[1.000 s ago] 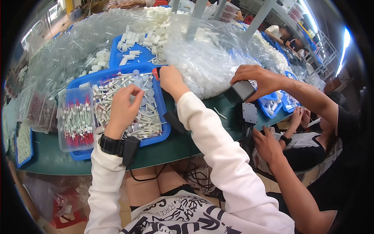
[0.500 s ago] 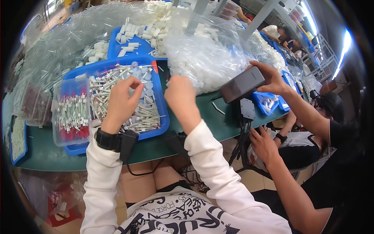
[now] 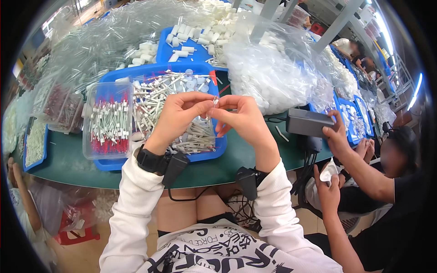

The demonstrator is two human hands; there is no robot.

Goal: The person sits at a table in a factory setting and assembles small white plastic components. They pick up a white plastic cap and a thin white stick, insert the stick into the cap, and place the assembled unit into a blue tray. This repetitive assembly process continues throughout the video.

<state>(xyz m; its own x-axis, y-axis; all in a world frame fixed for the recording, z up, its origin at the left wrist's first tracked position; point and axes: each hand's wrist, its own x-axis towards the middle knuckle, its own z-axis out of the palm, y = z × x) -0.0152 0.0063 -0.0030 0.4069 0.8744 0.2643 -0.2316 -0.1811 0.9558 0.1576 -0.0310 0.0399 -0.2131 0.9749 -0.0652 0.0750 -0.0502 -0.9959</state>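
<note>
My left hand (image 3: pixel 183 117) and my right hand (image 3: pixel 246 119) meet fingertip to fingertip over the right part of a blue tray (image 3: pixel 222 141). Both are closed in a pinch on a small, thin, pale piece (image 3: pixel 215 103); fingers cover most of it, so its kind does not show. Under my hands the tray carries a heap of thin white stick-like parts (image 3: pixel 152 100) and round translucent discs (image 3: pixel 190 85). On the tray's left side rests a clear plastic box (image 3: pixel 86 136), filled with white-and-red thin parts (image 3: pixel 109 120).
Another person's hand (image 3: pixel 337 136) holds a dark grey box-shaped device (image 3: pixel 309 122) at the right; their other hand has a crumpled white piece (image 3: pixel 328 172). A clear bag of white pieces (image 3: pixel 268 82) and a blue tray of white cylinders (image 3: pixel 165 52) lie beyond. One loose white stick (image 3: pixel 282 133) lies on the green table.
My hands have come together from apart, and a thin piece now shows between their fingertips. The view has shifted left. The other person's device is lower and tilted level; their lower hand now shows a white piece.
</note>
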